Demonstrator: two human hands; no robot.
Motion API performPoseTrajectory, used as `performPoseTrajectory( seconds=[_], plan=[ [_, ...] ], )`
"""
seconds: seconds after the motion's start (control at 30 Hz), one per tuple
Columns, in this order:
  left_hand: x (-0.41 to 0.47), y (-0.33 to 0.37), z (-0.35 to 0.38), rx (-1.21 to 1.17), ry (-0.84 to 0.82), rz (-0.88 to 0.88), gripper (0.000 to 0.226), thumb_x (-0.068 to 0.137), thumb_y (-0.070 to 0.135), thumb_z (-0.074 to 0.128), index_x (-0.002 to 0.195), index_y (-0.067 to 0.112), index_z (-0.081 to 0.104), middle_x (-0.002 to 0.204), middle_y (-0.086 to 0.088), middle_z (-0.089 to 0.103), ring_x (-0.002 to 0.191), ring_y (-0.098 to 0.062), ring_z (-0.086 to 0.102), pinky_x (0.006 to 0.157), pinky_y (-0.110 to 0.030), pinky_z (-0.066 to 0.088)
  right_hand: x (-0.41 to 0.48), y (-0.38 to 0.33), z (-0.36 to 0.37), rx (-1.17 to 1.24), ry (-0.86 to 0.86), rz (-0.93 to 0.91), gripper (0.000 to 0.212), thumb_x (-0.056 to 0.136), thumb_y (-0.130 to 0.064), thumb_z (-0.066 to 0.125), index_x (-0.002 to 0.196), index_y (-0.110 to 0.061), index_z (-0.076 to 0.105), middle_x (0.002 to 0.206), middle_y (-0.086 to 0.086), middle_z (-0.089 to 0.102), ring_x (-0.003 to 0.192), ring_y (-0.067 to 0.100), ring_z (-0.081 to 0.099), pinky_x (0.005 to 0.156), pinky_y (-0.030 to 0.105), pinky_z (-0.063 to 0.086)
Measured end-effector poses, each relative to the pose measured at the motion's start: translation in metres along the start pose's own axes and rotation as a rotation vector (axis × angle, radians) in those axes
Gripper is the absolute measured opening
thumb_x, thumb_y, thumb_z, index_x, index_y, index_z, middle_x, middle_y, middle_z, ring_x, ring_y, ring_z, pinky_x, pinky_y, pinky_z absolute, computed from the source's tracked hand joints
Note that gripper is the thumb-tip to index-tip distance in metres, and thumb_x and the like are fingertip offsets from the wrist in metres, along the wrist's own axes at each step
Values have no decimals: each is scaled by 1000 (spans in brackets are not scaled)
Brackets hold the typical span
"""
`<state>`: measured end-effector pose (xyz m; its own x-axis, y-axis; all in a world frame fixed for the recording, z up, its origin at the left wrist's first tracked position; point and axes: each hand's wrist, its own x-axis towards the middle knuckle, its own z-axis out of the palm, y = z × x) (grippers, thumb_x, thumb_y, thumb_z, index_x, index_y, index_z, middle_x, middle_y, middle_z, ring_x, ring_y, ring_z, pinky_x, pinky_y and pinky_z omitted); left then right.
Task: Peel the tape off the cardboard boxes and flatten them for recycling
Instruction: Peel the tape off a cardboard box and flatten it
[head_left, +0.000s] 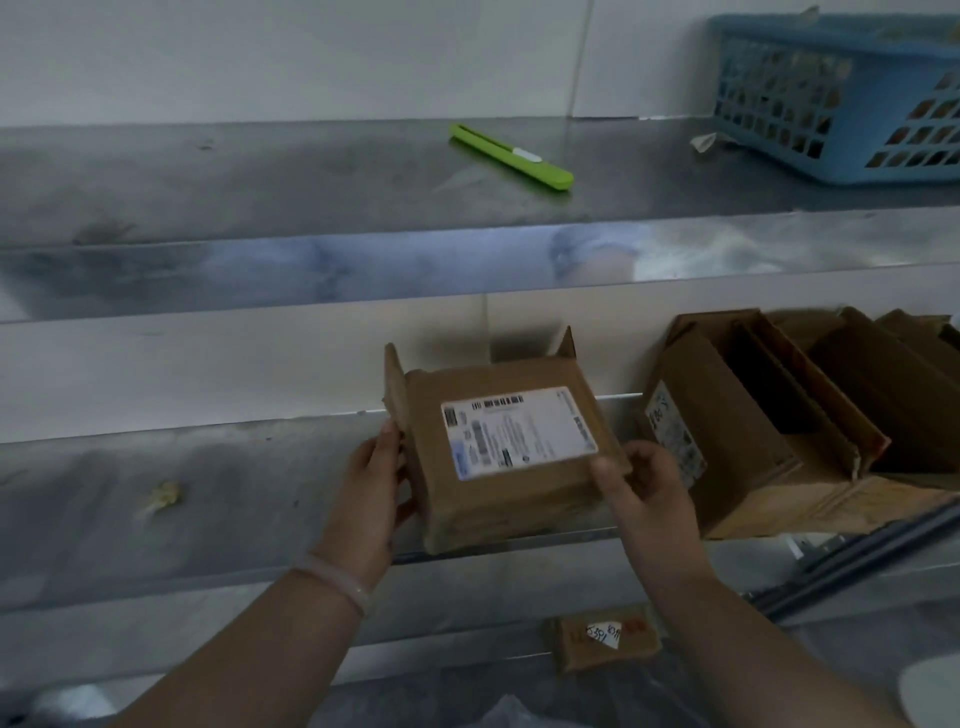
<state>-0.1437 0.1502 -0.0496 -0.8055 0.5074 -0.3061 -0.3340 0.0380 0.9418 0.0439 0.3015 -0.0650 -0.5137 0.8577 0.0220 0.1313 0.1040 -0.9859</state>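
A small brown cardboard box (511, 493) with a white shipping label on its top face is held over the front edge of the lower steel shelf (182, 499). Its far flaps stand up at both back corners. My left hand (376, 478) grips the box's left side, thumb near the raised left flap. My right hand (641, 483) grips the near right corner, thumb on top. A green utility knife (511, 157) lies on the upper steel shelf (260, 176), well above and apart from both hands.
Opened cardboard boxes (769, 415) lie on the lower shelf to the right. A blue plastic basket (841, 98) stands at the upper shelf's right end. A small scrap (165, 493) lies at the left. A small taped parcel (602, 642) lies below the shelf.
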Motion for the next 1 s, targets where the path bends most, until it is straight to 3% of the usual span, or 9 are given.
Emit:
performPoseTrajectory(
  seconds=[0.13, 0.2, 0.3, 0.47, 0.57, 0.67, 0.77, 0.87, 1.0],
  plan=[
    [-12, 4, -7, 56, -121, -10, 39, 83, 69, 37, 81, 52, 72, 85, 18, 73, 76, 1, 68, 62, -24, 55, -1, -14, 12, -58, -26, -88, 31, 85, -58, 58, 112, -43, 56, 102, -27, 61, 95, -10, 57, 68, 9, 50],
    [-13, 7, -14, 61, -130, -31, 46, 77, 70, 37, 87, 44, 74, 89, 16, 74, 82, -2, 68, 67, -27, 55, 3, -21, 18, -130, -10, -94, 26, 84, -50, 63, 109, -48, 55, 102, -24, 62, 93, -10, 57, 68, 12, 48],
    [-9, 12, -23, 133, -83, 12, 52, 92, 61, 27, 84, 35, 72, 80, 17, 73, 76, 3, 68, 64, -20, 54, 10, -28, 29, -185, 14, -96, 18, 83, -54, 62, 97, -54, 51, 92, -38, 59, 87, -21, 53, 60, 1, 42],
    [2, 16, -39, 409, 35, 126, 47, 99, 50, 32, 90, 27, 72, 91, 6, 73, 90, -13, 67, 86, -34, 53, 23, -32, 47, -289, 23, -30, 25, 84, -58, 60, 104, -45, 51, 87, -26, 56, 76, -13, 55, 54, 7, 36],
    [7, 15, -49, 480, 102, 201, 40, 100, 43, 35, 81, 33, 69, 79, 16, 70, 79, 1, 65, 68, -16, 49, 28, -37, 54, -353, 2, -55, 23, 86, -58, 58, 103, -44, 52, 83, -25, 57, 71, -20, 54, 48, 3, 38],
    [10, 19, -55, 391, 68, 228, 35, 100, 38, 39, 81, 38, 68, 74, 26, 69, 72, 10, 63, 56, -4, 44, 38, -45, 59, -458, -8, -68, 25, 85, -63, 53, 105, -46, 52, 79, -23, 58, 66, -9, 55, 46, 5, 34],
    [17, 21, -59, 300, 2, 170, 28, 99, 34, 44, 85, 37, 68, 77, 23, 71, 73, 4, 67, 57, -14, 51, 50, -50, 65, -580, -77, -54, 38, 89, -60, 51, 120, -38, 53, 85, -18, 59, 72, -2, 54, 55, 13, 39],
    [25, 25, -61, 305, -31, 143, 20, 97, 33, 50, 91, 36, 69, 85, 14, 74, 81, -5, 69, 62, -24, 57, 56, -53, 71, -725, -104, -36, 55, 93, -56, 46, 142, -33, 36, 129, -2, 54, 107, 19, 56, 88, 36, 50],
    [37, 32, -58, 377, -20, 95, 17, 94, 38, 55, 84, 35, 70, 85, 11, 73, 82, -7, 67, 58, -22, 52, 58, -58, 86, -1081, -184, -333, 51, 98, -39, 38, 149, -34, 29, 159, 1, 21, 144, 24, 22, 118, 43, 22]
  ],
)
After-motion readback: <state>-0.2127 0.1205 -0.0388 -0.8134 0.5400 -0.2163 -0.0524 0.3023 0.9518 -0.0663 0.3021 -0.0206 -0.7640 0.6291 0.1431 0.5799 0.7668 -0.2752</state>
